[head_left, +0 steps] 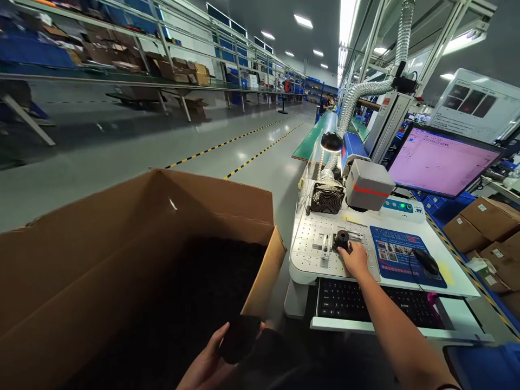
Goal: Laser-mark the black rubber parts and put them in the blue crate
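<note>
My right hand (pixel 356 259) is closed around the near side of a round black part (pixel 342 238) with a hole in its top. That part sits among metal fixture blocks (pixel 325 246) on the perforated plate (pixel 303 252), beneath the grey head of a marking machine (pixel 369 185). Low in the view, my left hand (pixel 211 355) grips another black part (pixel 240 338), its outline dark and hard to make out. The left hand is beside the near corner of a large cardboard box (pixel 219 192). Deep shadow and dark contents fill the box's bottom.
Right of the plate lie a blue mat (pixel 400 254) and a black mouse (pixel 426 261). A keyboard (pixel 345 300) rests on the pull-out tray below. A monitor (pixel 444 160) and a small fan (pixel 327 197) stand behind. Cartons (pixel 481 222) are stacked at the right.
</note>
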Demonstrator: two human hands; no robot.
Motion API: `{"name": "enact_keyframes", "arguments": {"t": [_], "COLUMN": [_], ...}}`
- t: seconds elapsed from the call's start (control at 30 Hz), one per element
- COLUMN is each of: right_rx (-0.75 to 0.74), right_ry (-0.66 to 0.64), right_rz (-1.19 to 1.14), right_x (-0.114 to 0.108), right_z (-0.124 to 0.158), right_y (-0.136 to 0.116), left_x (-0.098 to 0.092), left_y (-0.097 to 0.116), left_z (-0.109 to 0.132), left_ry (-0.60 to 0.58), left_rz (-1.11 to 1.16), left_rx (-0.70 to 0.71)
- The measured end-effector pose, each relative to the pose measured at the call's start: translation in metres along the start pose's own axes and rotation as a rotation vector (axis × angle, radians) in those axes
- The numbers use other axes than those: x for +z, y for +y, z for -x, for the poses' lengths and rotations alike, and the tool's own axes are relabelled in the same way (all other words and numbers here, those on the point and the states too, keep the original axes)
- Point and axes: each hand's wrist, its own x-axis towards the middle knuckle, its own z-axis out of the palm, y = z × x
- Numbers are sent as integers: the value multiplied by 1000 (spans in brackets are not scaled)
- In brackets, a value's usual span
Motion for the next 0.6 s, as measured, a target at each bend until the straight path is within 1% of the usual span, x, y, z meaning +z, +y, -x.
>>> {"name": "enact_keyframes", "arguments": {"t": [0.07, 0.13, 0.2, 0.3, 0.37, 0.47, 0.53, 0.6], "right_rx": [-9, -43, -67, -65, -77, -117, -146, -173], "right_ry": [37, 77, 124, 171, 155, 79, 28, 2], "right_rz": [-102, -210, -294, -356, -385, -412, -390, -353], "right_x": [-5, -12, -20, -32, -37, -37, -34, -29], "right_z": [7, 22, 44, 91, 125, 166, 183, 192], "right_y": [6, 16, 29, 49, 60, 71, 76, 79], "left_x": [1, 1, -1, -2, -1, 2, 6, 9], "left_y": [0, 1, 0, 0, -1, -1, -1, 0], "left_z": [-1, -4, -6, -9, -10, -10, -11, -10], "left_ry": [8, 30, 35, 22, 26, 37, 43, 39], "left_rz": [14, 47, 69, 76, 90, 87, 85, 94], "left_rx": [4, -2, -14, -24, -43, -76, -95, -125]}}
